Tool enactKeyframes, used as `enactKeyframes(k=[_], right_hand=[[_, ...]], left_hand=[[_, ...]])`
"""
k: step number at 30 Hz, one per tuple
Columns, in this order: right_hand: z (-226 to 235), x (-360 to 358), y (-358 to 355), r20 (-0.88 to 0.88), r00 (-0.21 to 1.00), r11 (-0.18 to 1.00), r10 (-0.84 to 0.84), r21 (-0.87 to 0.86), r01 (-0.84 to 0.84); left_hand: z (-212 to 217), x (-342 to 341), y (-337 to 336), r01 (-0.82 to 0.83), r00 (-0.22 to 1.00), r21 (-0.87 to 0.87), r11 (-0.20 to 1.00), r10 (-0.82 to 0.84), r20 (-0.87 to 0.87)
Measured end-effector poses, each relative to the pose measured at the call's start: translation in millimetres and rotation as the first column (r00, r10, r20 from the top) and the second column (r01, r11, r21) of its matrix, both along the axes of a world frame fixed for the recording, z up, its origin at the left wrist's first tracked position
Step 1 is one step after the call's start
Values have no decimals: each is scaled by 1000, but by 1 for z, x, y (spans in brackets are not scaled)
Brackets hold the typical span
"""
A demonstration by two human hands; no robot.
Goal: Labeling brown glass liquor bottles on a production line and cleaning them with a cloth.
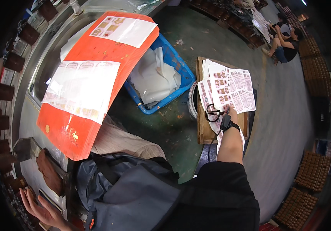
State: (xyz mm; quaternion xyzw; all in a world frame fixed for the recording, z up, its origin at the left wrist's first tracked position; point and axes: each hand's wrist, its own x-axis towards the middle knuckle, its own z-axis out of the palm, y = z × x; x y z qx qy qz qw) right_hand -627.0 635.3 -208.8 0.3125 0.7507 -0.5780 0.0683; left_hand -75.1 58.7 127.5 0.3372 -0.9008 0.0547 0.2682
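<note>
My right hand reaches out to a fanned pile of printed label sheets on a wooden board. Its fingers are bunched at the sheets' near edge, and what lies between them is too small to make out. Beside those fingers lie black-handled scissors. A dark strap with a small device circles my right wrist. At the lower left my left hand is open and holds nothing, near a brown lump. In front of me a long red board bears a label sheet and another, mostly white one.
A blue basket holds translucent sheets. The red board rests over a metal sink. Brown pots line the left side. Two people sit at the far right. Racks of brown items stand along the right.
</note>
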Motion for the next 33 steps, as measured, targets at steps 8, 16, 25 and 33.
enactKeyframes(k=[8,16,25,33], right_hand=[[60,-5,-17,235,959,925,-158,-305,227],[216,-5,-67,-489,869,687,-78,-657,-309],[328,112,-293,-747,501,222,437,-450,-865],[314,249,-446,-545,38,-87,838,-201,-976]], left_hand=[[-2,15,-1,-15,1000,1,1000,15,-17],[15,-10,-4,181,968,203,962,-138,-212],[14,-88,3,668,706,743,-39,-282,-649],[9,-65,-11,997,77,78,-17,488,-870]])
